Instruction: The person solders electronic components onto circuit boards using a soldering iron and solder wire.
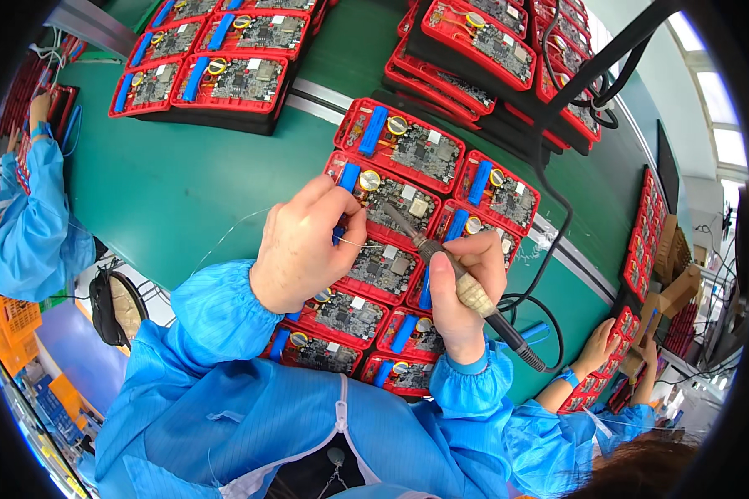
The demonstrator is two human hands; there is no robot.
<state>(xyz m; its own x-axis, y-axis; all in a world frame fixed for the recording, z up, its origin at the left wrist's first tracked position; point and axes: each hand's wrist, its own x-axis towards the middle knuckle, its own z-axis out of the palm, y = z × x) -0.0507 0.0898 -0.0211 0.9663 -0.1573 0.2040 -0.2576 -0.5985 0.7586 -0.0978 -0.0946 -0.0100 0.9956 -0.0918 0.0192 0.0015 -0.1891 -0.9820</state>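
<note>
My right hand (464, 287) grips a soldering iron (476, 296) by its worn beige handle. The iron's tip points up and left over a circuit board (401, 202) in a red plastic case, close to its gold coin cell (369, 180); whether it touches is too small to tell. My left hand (301, 237) hovers over the left side of the same row, thumb and fingers pinched together on a thin solder wire (229, 231) that trails off to the left. Blue battery-like blocks (349, 176) sit beside the coin cells in these cases.
Several similar cases stand stacked at the back left (233, 79) and back right (466, 75) of the green bench (175, 166). A black cable (567, 216) loops down from a dark arm (595, 66) on the right. People in blue sleeves work at both sides.
</note>
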